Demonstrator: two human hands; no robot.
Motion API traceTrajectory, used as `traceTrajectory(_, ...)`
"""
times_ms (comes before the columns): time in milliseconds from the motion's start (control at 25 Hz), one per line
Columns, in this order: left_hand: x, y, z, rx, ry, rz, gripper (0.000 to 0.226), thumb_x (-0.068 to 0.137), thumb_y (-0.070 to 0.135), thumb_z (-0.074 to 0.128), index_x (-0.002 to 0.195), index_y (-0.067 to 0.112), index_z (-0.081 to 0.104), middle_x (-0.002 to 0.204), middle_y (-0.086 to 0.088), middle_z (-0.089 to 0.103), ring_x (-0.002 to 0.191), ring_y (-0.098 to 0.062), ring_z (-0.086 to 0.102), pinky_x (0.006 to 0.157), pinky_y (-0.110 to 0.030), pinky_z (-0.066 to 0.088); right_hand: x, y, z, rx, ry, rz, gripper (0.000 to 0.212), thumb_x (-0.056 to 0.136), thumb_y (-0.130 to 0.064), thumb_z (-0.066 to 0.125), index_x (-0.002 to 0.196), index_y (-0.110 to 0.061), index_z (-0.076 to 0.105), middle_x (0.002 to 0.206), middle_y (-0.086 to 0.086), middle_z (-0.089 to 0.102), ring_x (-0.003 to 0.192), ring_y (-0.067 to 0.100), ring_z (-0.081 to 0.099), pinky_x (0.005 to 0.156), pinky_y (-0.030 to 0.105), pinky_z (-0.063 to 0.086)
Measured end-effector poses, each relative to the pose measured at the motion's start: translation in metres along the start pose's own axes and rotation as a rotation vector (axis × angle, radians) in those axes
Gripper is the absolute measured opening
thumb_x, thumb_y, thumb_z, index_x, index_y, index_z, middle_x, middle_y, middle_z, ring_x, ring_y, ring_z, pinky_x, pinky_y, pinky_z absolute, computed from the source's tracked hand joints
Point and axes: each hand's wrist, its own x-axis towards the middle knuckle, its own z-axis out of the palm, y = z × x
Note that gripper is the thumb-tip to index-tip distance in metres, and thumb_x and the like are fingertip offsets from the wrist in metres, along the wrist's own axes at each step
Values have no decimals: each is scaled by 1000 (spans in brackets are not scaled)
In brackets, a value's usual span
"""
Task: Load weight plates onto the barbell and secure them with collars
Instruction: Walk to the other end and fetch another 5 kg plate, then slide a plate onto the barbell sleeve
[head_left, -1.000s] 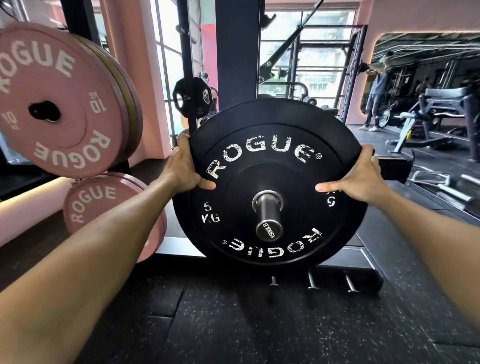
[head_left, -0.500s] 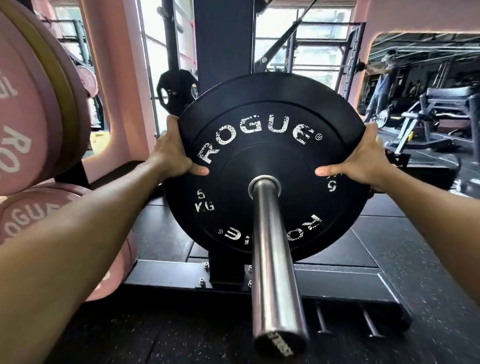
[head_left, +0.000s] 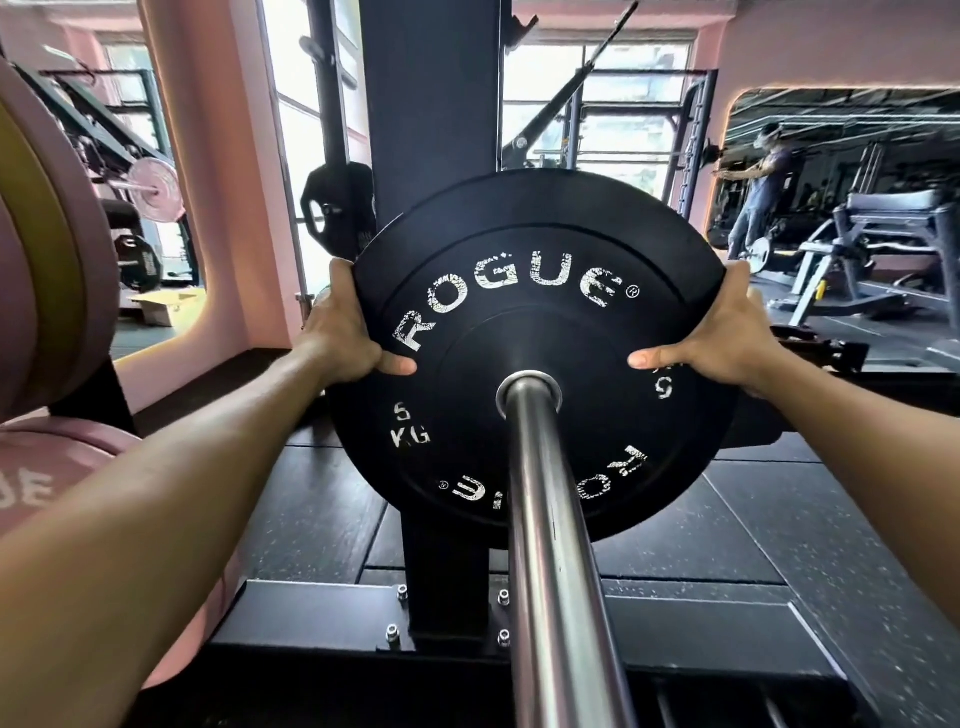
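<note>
Plate (head_left: 524, 358) threaded on sleeve (head_left: 545, 519), far from end; left hand (head_left: 340, 332), right hand (head_left: 727, 338) grip rim, thumbs on face. Risks, judged: tilt binds bore; fingers behind rim pinched against upright (head_left: 431, 130); no collar seen

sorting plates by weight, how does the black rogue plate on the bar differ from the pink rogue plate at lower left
The black rubber ROGUE plate sits on the steel barbell sleeve, gripped by the left hand and right hand; the pink ROGUE plate is untouched. The black one shows whole, the pink is cropped. Both carry white lettering.
</note>
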Motion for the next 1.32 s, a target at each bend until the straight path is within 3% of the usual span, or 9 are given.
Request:
traceTrajectory(320, 28, -8, 11, 24, -38, -28, 101, 45, 24, 101, 110, 25, 24, 121, -7, 53, 115, -30, 51, 96, -44, 45, 22, 4, 10, -45, -29, 10, 124, 34, -44, 98, 133, -25, 26, 137, 13, 38, 131, 34, 37, 107, 54, 38)
traceTrajectory(480, 17, -2, 15, 124, 14, -91, 109, 47, 35, 99, 123, 27, 22, 134, -7, 50, 123, -37, 52, 98, -54, 47, 11, -2, 12, -77, 50, 0, 129, 42, -38, 98, 144, -19, 22, 138, 17, 37, 132, 38, 37, 106, 54, 38)
traceTrajectory(600, -10, 7, 17, 298, 28, -158, 127, 70, 40, 88, 154, 29, -8, 152, -14, 36, 135, -38, 44, 100, -54, 45, -12, -9, 13, -192, 0, 47, 140, 61, -40, 91, 154, -31, -14, 161, 16, 9, 145, 39, 22, 110, 56, 31)
traceTrajectory(680, -26, 8, 6, 269, -48, -161, 127, 81, 44, 78, 152, 35, -26, 158, -16, 30, 136, -38, 44, 103, -52, 44, -25, -11, 1, -196, -117, 95, 137, 70, -40, 86, 150, -36, -25, 164, 9, -12, 149, 38, 15, 116, 54, 27)
traceTrajectory(720, -33, 7, -5, 204, -102, -145, 124, 81, 46, 77, 153, 37, -24, 157, -16, 33, 135, -36, 46, 105, -50, 43, -34, -12, -9, -204, -176, 113, 132, 74, -42, 83, 150, -36, -24, 164, 6, -13, 148, 37, 19, 115, 53, 28)
traceTrajectory(840, -54, 0, -21, 119, -212, -73, 101, 77, 54, 76, 156, 37, 16, 144, -12, 48, 131, -30, 48, 109, -40, 41, -55, -9, -19, -191, -253, 86, 111, 81, -48, 74, 157, -29, -4, 164, 6, 10, 144, 33, 31, 115, 47, 31)
traceTrajectory(960, -95, 20, -41, 73, -268, -30, 74, 75, 59, 75, 141, 38, 45, 125, -3, 52, 116, -20, 52, 98, -31, 42, -92, -30, -30, -150, -304, 60, 92, 80, -53, 72, 153, -23, 26, 152, 6, 40, 136, 28, 42, 113, 47, 34)
traceTrajectory(1160, -121, 53, -66, 0, -230, 19, 76, 59, 74, 72, 127, 46, 54, 121, 2, 56, 115, -19, 54, 101, -35, 44, -124, -71, -56, -249, -318, -43, 68, 83, -62, 63, 139, -30, 42, 142, -1, 46, 128, 24, 48, 107, 48, 37)
traceTrajectory(1320, -163, 83, -109, 16, -166, 56, 74, 66, 69, 75, 133, 46, 51, 122, 3, 51, 118, -19, 51, 102, -34, 41, -146, -102, -102, -186, -338, -155, 79, 67, -70, 71, 133, -34, 47, 138, -2, 47, 126, 22, 49, 107, 47, 39)
